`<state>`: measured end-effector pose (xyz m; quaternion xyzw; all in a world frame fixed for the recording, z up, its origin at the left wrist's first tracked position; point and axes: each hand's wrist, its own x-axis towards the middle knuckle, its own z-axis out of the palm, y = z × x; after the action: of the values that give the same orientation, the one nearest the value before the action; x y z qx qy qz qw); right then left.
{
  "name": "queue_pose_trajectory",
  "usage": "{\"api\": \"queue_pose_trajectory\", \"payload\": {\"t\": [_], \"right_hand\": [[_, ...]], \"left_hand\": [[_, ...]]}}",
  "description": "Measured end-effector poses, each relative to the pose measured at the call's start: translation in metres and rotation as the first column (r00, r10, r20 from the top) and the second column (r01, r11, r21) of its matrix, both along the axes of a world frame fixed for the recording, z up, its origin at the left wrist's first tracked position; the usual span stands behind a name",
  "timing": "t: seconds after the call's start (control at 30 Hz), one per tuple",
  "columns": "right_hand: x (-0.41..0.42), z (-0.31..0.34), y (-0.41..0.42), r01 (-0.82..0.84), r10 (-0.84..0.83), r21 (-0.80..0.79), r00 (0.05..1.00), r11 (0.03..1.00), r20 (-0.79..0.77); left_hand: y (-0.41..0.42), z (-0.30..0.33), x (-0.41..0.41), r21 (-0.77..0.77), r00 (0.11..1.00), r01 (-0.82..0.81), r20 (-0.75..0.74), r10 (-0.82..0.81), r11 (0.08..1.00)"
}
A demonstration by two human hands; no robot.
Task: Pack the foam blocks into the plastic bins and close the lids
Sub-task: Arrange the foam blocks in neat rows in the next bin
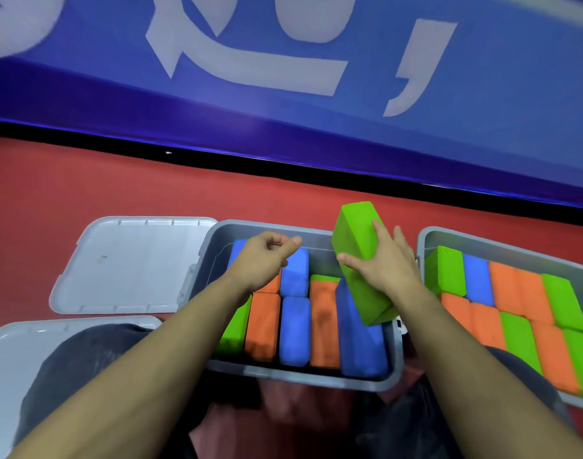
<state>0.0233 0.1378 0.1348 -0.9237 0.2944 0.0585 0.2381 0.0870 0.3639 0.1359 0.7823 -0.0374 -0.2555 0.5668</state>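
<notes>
Green foam block [359, 256], long and tilted, far end raised, near end down over the right side of the middle bin [303, 380], resting against a blue block [359, 342] that lies slanted along the bin's right wall. Right hand [384, 263] grips the green block from its right face: fingers laid across the top, slightly spread, thumb stretched along the near left edge. Left hand [266, 260] hovers above the bin's far left corner, holding nothing, fingers loosely curled with thumb and forefinger tips close together; cannot tell whether they touch. Middle bin is grey plastic, lid off, packed with blocks on edge in rows: green [233, 329], orange [263, 326], blue [295, 329], orange [323, 326] along the near row; a second blue [295, 270] behind. Second grey bin [425, 238] just to the right, also open, filled with green, blue and orange blocks lying close together. Two grey lids to the left: one [127, 263] lies underside up beside the middle bin, the other [21, 352] nearer, partly hidden under the person's dark-clothed knee. Everything sits on a red floor [84, 180]. Beyond it, a blue banner [482, 127] with large white characters, blurred.
</notes>
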Motion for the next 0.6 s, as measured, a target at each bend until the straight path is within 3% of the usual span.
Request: {"api": "queue_pose_trajectory", "payload": {"t": [0.2,0.33,0.4,0.5,0.6], "right_hand": [[0.006,-0.012,-0.009,0.055,-0.061,-0.053,0.99,0.997,-0.127],[0.014,-0.012,-0.004,0.065,-0.065,-0.023,0.998,0.998,0.001],[0.023,-0.011,-0.002,0.058,-0.092,0.199,0.982,0.978,0.166],[0.034,-0.007,0.006,-0.029,-0.283,0.689,0.899,0.725,0.335],[0.041,0.002,0.017,-0.068,-0.39,0.868,0.874,0.491,0.289]], "left_hand": [[-0.009,0.005,0.006,-0.012,0.999,0.037,-0.006,-0.038,0.999],[-0.018,0.001,0.008,-0.009,0.999,0.051,0.002,-0.051,0.999],[-0.021,-0.005,0.012,0.001,0.999,0.041,0.004,-0.041,0.999],[-0.021,-0.007,0.018,-0.01,1.0,-0.02,-0.018,0.019,1.0],[-0.011,-0.017,0.028,0.044,0.984,-0.157,-0.079,0.16,0.987]]}}
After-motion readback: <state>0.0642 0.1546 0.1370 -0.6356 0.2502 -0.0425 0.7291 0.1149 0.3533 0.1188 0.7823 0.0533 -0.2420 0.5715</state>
